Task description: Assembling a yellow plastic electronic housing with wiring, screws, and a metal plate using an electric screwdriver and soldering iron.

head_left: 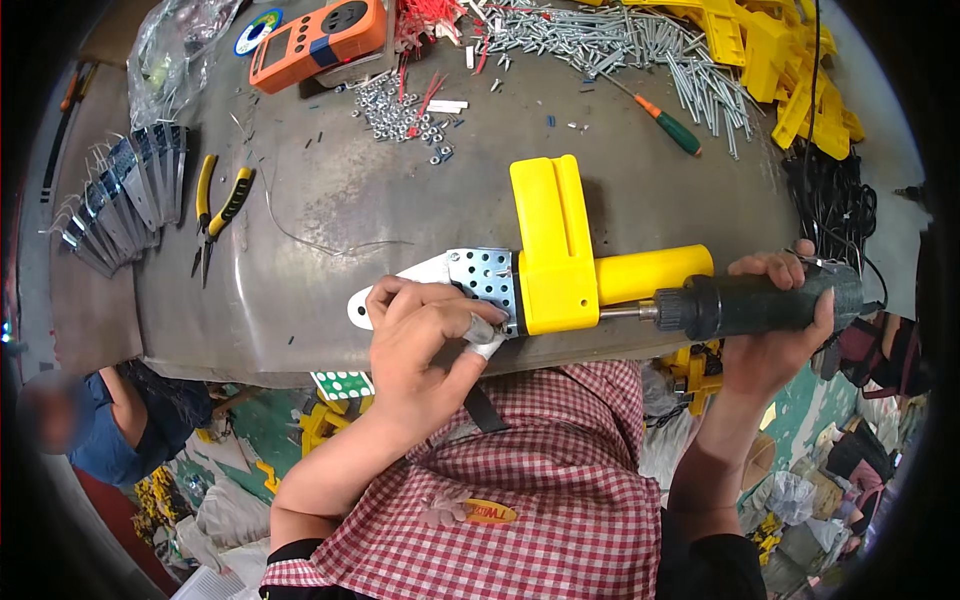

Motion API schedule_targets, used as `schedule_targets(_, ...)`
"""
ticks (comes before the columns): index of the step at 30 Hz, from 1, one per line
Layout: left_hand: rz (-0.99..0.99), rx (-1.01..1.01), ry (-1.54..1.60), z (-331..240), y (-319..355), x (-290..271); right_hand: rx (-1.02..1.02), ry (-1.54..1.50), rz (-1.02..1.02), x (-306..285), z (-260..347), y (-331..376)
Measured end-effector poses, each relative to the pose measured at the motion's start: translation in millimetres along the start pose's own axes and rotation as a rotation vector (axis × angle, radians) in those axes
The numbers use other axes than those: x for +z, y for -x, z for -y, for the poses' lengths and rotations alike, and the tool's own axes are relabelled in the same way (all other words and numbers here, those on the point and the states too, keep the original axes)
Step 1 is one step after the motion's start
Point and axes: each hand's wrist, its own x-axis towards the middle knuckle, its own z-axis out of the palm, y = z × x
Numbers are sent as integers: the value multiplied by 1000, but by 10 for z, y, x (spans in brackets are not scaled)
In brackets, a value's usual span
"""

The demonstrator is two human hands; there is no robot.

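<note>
A yellow plastic tool body [553,245] lies at the table's front edge, its handle [655,274] pointing right. From its left side extend a perforated metal plate [484,272] and a white rounded blade-like piece [425,272]. My left hand [415,325] is closed in a pinch at the plate's lower corner, with grey wrapping on its fingers; whatever lies between the fingertips is hidden. My right hand [775,310] is wrapped round a black electric screwdriver [745,305] held level. Its metal shaft [625,311] reaches the body's right side near the lower end.
Long screws [600,38], nuts [395,108] and yellow parts [780,60] lie at the back. A hand screwdriver [660,122] is at right, an orange meter [320,42] at back left. Pliers [215,215] and metal blades [130,190] lie left. Another person [115,420] sits at lower left.
</note>
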Motion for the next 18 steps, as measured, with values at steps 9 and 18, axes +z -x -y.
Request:
schedule_targets(9, -12, -38, 11, -33, -12, 26, 9, -25, 1, -19, -30, 7)
schedule_targets(18, 46, 30, -139, 0, 2, 12, 20, -61, -64, 74, -72, 64)
